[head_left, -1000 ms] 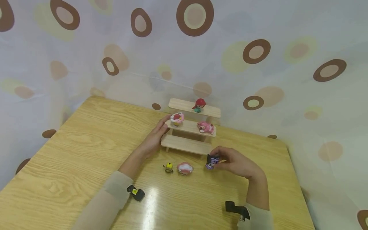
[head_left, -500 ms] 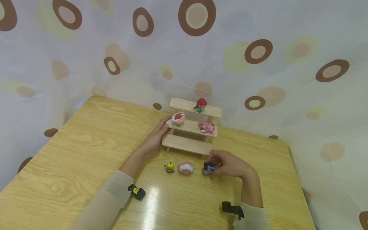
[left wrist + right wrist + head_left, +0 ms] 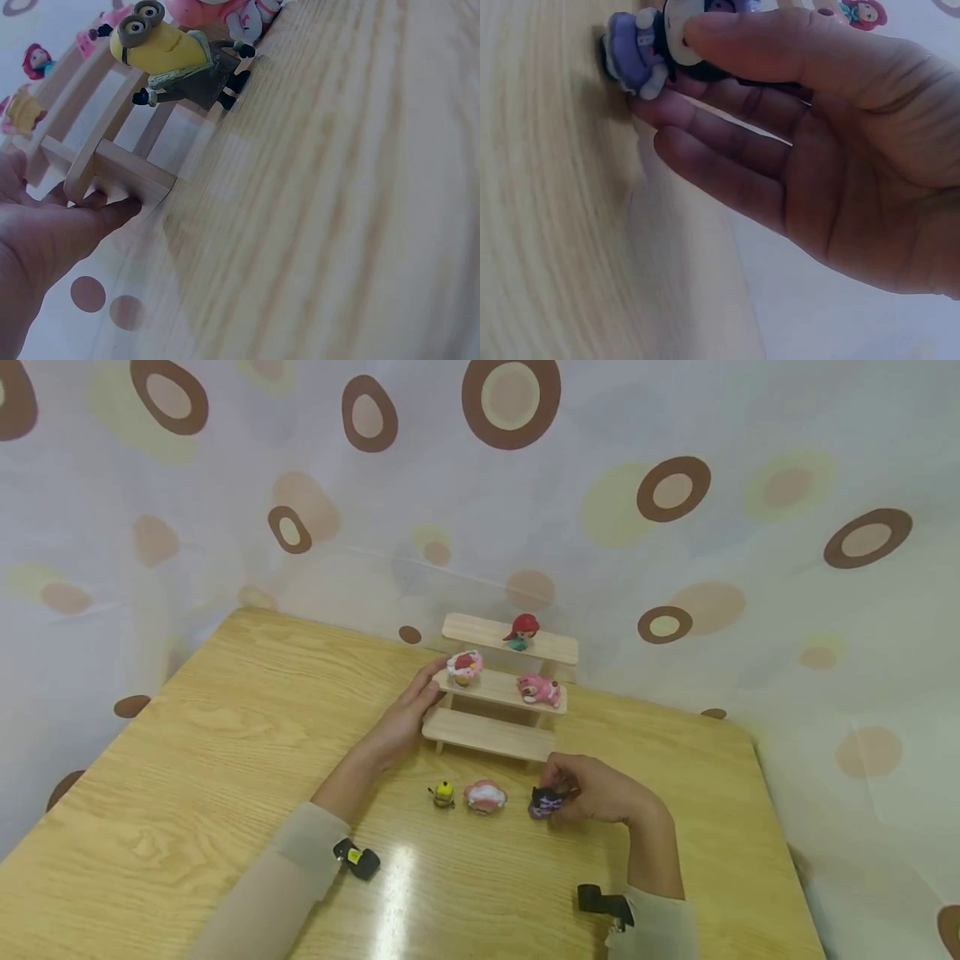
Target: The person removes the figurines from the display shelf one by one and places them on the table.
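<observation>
My right hand pinches a black-and-purple figurine between thumb and fingers, low over the table in front of the shelf's right end. In the right wrist view, the figurine's purple dress shows close to the wood, while the thumb covers part of its head. At the left end of a three-tier wooden display shelf, my left hand grips the side, its fingers against the end panel in the left wrist view. A yellow minion figurine and a pink-and-white figurine stand left of the held one.
On the top tier sits a red-haired mermaid figurine. The middle tier bears a red, white and pink figurine at left and a pink bear figurine at right. A patterned cloth hangs behind the wooden table.
My right hand has brought the black-and-purple figurine down and slightly left, into line with the two other figurines on the table. The left hand has kept its place on the shelf.
</observation>
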Demonstrator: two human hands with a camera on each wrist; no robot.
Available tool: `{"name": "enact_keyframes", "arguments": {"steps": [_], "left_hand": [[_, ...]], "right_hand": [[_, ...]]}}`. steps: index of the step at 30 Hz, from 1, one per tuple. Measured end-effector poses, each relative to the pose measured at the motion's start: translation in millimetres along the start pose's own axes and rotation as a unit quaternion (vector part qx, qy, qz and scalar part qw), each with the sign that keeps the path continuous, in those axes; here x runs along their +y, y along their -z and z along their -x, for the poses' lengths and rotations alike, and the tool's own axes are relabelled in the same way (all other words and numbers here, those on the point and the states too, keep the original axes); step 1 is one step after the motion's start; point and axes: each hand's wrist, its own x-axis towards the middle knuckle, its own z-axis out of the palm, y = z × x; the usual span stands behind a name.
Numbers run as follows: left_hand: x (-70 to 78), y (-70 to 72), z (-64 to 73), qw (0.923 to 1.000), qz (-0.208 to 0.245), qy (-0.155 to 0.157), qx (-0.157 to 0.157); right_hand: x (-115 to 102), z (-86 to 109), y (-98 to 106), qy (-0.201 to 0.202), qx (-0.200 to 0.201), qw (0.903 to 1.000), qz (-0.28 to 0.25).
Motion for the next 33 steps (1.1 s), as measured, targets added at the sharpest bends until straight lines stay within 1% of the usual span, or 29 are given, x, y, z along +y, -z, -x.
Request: {"name": "enact_keyframes", "arguments": {"steps": [3,8,12,15,23,27,33], "left_hand": [[3.0,1.3,-0.9,0.9999,-0.005,0.009,0.002],[4.4,3.4,-0.6,0.9999,-0.001,-0.001,0.012],[3.7,3.2,-1.3,1.0,-0.001,0.001,0.005],[2.9,1.6,-0.5,0.9999,-0.006,0.008,0.004],[3.0,-0.4,-0.2,1.0,-0.001,0.004,0.002],[4.3,-0.2,0.2,1.0,-0.005,0.006,0.005],[2.9,1.3,1.2,1.0,-0.005,0.006,-0.002]], "right_hand": [[0,2.9,-4,0.0,0.007,0.9999,-0.009],[5,3.0,-6,0.006,0.021,0.9997,-0.009],[10,2.5,-7,0.003,0.032,0.9995,-0.006],[13,3.7,-8,-0.001,0.033,0.9994,-0.011],[12,5.2,-8,-0.005,0.027,0.9994,-0.02],[12,4.9,-7,-0.002,0.027,0.9996,-0.01],[13,9.5,-5,-0.01,0.032,0.9994,0.007]]}}
